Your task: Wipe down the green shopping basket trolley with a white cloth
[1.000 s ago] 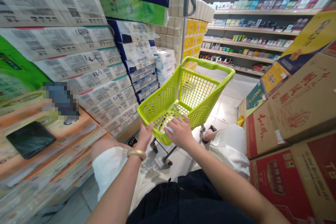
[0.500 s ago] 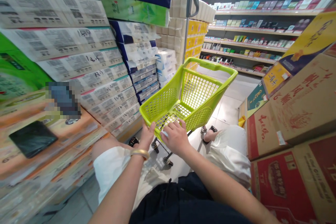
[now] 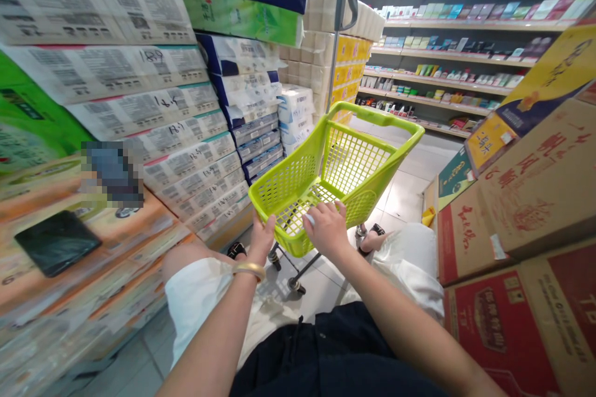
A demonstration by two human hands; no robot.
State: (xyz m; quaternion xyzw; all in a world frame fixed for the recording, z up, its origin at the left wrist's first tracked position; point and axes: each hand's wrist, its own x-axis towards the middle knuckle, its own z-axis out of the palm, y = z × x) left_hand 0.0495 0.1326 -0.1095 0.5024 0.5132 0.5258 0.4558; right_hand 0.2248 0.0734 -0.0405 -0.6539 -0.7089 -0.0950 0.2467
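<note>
The left hand (image 3: 261,236) is gripping the near left corner of a lime-green shopping cart (image 3: 354,161), thumb lying along the top of the rim and the fingers tucked under it out of sight. A gold bangle (image 3: 249,269) is sitting on that wrist, and the forearm is reaching up from the lower middle of the view. The right hand (image 3: 329,227) is resting just beside it on the near rim, knuckles up, fingers bent and pressed together over a small white scrap (image 3: 309,219) that is peeking out at the index finger; what the scrap is cannot be told.

The cart is standing on the tiled floor (image 3: 405,186) in the middle of the aisle, just beyond the person's knees in white shorts (image 3: 200,298). Its basket is made of open plastic lattice with a thick smooth rim, nothing is lying inside, and small black wheels (image 3: 294,285) are showing beneath it. A thin rod with a dark loop handle (image 3: 347,9) is rising at its far side.

Stacked tissue packs (image 3: 186,136) are filling the left, with a black phone (image 3: 56,242) lying on an orange pack near the person. Cardboard boxes (image 3: 535,186) are piled on the right, and stocked shelves (image 3: 447,56) are running across the far wall.
</note>
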